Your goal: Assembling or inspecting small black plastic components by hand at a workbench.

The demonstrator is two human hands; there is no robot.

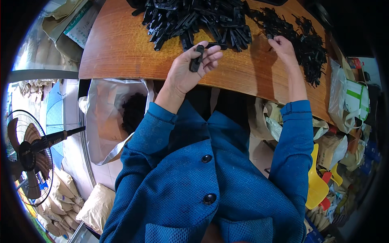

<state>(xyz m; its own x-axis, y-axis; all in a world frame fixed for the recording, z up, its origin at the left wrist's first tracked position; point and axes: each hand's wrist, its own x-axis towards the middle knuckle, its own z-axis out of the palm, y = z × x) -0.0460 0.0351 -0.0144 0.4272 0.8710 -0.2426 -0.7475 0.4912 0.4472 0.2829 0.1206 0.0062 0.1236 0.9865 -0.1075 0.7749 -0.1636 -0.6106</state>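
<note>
The left hand (pixel 185 75) is turning its palm upward above the near edge of a brown, wood-grained table (pixel 117 50); it is holding a narrow, elongated black part (pixel 195 65) across the palm, the thumb pressing against it while the other fingers are curling loosely, partly spread; just beyond the fingertips, a large heap of long, glossy black pieces (pixel 194 18) is covering the far middle of the tabletop; the right hand (pixel 284 50) is reaching over the table's right side, its thumb and forefinger drawing close together at a small dark piece (pixel 269 36); whether they are gripping it, I cannot tell; just beside this hand, a looser spread of small, thin black parts (pixel 312 50) is running along the table's right edge; both forearms are wearing the sleeves of a blue, mesh-textured jacket (pixel 174 178) with dark buttons; left of the person, a large open white bag (pixel 99 121) is hanging below the table edge, a fuzzy black mass (pixel 134 113) lying inside; farther left, a dark-bladed fan (pixel 27 156) is standing near stacked brown sacks (pixel 60 202); on the right, a yellow plastic object (pixel 317 188) is sitting below table height
</note>
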